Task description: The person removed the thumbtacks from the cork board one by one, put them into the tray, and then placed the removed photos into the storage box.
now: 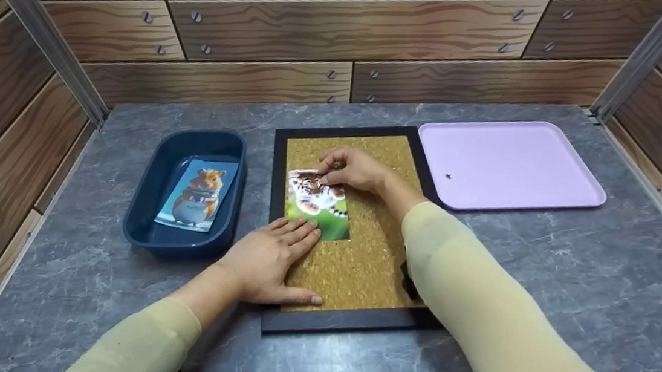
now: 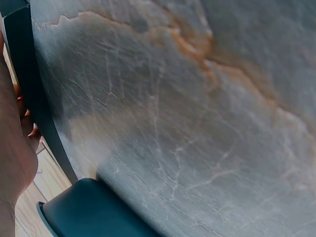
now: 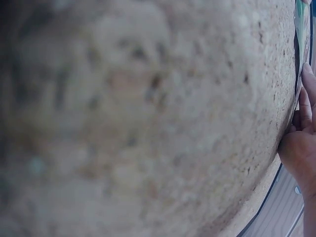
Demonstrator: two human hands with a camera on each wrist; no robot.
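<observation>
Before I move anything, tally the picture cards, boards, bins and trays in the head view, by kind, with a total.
Picture cards: 2 (tiger card, hamster card)
Boards: 1 (cork board)
Bins: 1 (blue bin)
Trays: 1 (lilac tray)
Total: 5

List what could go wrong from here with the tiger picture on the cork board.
The tiger picture might slide or turn if the left hand, whose fingers lie over its lower left part, shifts while the right hand works at its upper right.

The right sleeve passes near the purple tray and might nudge it, shifting the small object on it.
</observation>
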